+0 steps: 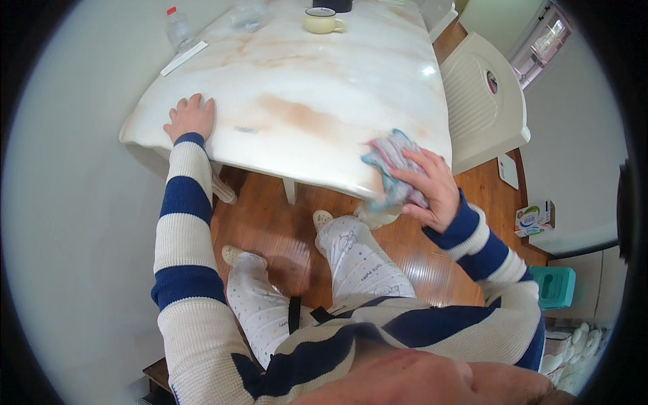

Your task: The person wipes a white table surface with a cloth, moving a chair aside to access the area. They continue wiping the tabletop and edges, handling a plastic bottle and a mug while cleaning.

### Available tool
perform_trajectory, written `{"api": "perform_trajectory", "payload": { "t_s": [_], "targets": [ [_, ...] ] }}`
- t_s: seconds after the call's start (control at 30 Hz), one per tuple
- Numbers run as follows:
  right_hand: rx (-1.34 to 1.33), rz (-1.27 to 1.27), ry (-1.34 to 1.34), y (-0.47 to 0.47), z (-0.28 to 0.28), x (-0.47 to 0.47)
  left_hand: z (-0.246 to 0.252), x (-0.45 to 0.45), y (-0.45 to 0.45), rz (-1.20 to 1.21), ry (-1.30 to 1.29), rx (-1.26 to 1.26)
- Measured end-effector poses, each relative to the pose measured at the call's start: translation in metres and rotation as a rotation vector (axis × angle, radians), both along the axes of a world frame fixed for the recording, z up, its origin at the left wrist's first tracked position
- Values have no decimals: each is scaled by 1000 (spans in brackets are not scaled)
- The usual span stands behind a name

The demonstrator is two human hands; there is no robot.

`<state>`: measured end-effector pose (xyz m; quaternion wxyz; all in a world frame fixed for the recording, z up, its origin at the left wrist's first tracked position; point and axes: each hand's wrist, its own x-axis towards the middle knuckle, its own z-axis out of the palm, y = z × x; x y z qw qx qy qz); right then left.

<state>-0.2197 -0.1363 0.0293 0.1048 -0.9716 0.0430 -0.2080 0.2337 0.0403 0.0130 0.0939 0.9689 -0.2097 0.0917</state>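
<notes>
My left hand (191, 119) lies palm down with its fingers spread on the left front part of a white marble-patterned table (324, 81). It holds nothing. At the table's right front corner, my right hand (433, 185) grips a crumpled cloth (397, 164), pale purple-grey with teal and pink edging. Part of the cloth rests on the tabletop and part hangs over the edge. My palm and fingers hide some of it. A small grey mark (246, 130) shows on the tabletop between my hands.
At the far side stand a cream enamel mug (320, 21), a black object (334, 4), a clear plastic bag (248, 16) and a red-capped bottle (178, 30). A white strip (184, 58) lies at left. A cream plastic chair (481, 101) flanks the right edge; a teal stool (553, 287) stands behind.
</notes>
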Motion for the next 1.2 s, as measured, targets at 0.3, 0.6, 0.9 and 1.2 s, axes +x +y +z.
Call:
{"api": "perform_trajectory", "payload": {
  "t_s": [0.3,0.6,0.9,1.2],
  "targets": [
    [-19,-557,-6,-136,-29,54,-3,3,0,3,-28,18],
    [-140,-907,139,-208,-28,140,-10,11,4,-29,-51,13],
    [-99,-1081,185,-302,-30,205,-9,5,2,-43,-85,23],
    [-255,-704,130,-283,-41,291,-5,-3,0,-22,-109,19]
  ]
}}
